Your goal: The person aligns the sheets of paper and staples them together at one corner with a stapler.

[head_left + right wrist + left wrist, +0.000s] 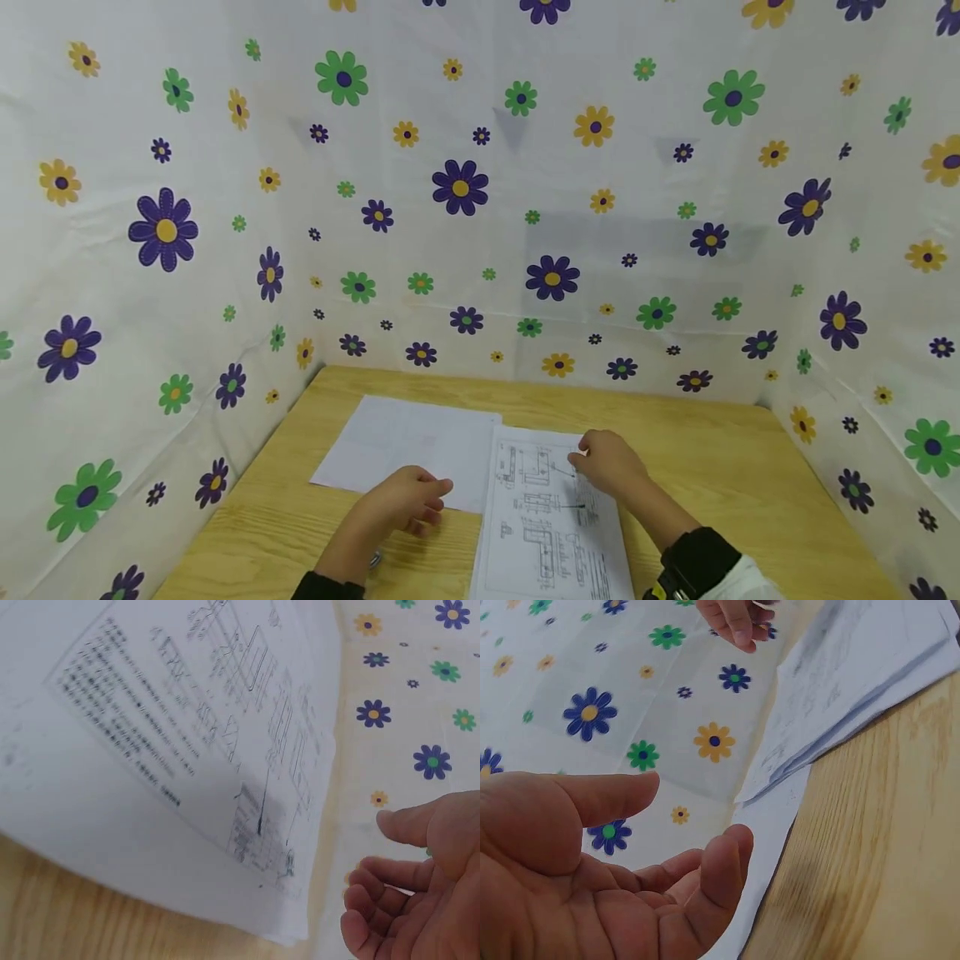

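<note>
A stack of printed sheets with technical drawings lies on the table, its near end cut off by the head view's lower edge. My right hand is above the stack's far right corner. In the right wrist view its thumb and loosely bent fingers stand apart with nothing between them. To the left of the stack, my left hand hovers by the near edge of a mostly blank white sheet. Its thumb and fingers are also apart, holding nothing. The stack partly overlaps the white sheet's right side.
The wooden table runs back to white curtains with printed flowers, which enclose it at the back and both sides. A small shiny object, too little shown to identify, lies beside the left wrist.
</note>
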### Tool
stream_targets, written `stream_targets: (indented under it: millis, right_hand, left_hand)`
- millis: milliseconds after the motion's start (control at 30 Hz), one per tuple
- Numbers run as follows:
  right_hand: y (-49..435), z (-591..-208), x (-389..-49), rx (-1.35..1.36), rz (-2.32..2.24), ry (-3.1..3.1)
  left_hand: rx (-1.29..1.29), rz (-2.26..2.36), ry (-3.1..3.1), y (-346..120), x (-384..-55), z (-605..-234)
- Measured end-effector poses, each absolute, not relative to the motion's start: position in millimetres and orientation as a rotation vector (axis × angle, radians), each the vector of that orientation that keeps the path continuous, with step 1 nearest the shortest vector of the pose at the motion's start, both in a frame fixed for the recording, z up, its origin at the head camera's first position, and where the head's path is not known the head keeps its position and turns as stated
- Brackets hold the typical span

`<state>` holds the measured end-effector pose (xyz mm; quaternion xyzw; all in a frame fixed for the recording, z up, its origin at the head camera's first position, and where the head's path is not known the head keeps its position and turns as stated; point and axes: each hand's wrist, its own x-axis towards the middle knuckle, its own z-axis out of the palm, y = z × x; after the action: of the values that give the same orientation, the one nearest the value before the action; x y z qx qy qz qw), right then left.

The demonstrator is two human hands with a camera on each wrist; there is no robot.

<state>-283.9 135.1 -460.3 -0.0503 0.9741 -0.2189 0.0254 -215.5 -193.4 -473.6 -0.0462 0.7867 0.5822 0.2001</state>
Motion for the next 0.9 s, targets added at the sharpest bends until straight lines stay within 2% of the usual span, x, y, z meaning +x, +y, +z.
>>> stream_targets:
  millis: [300, 533, 900]
  right_hand:
    - [102, -468, -304, -0.474, -0.716, 3.047]
    - [72, -473, -324, -0.705, -0.656, 3.069]
    - [33, -498, -327, -0.993, -0.492, 2.983]
  left_hand:
    - [-0.273, 1.836, 2.095, -207, -194, -483]
    - [-0.340, 1.979, 2.008, -207, -190, -487]
    - [-0.355, 2.174, 1.806, -195, -186, -488]
